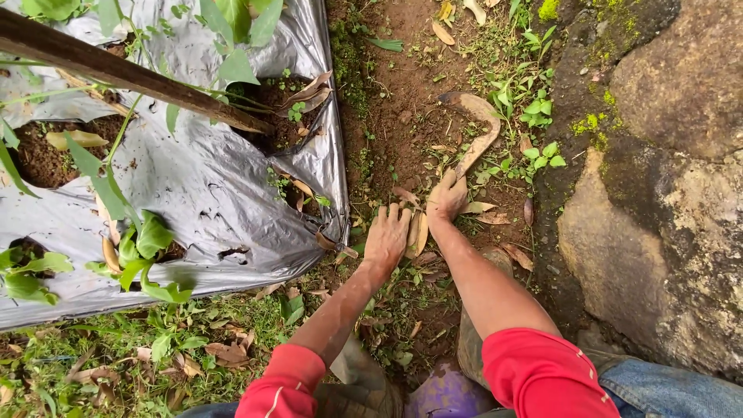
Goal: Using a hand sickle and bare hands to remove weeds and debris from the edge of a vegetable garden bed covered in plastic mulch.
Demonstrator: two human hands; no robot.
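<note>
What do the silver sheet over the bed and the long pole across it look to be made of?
Silver sheet: thin plastic film, probably; it is glossy, crinkled and torn around the planting holes. Pole: seemingly wood or bamboo; it is dark brown, matte and round, though too blurred to tell which.

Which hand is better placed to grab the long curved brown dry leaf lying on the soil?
Probably the right hand: it lies on the soil touching the long curved brown dry leaf, while the left hand rests farther back.
</note>
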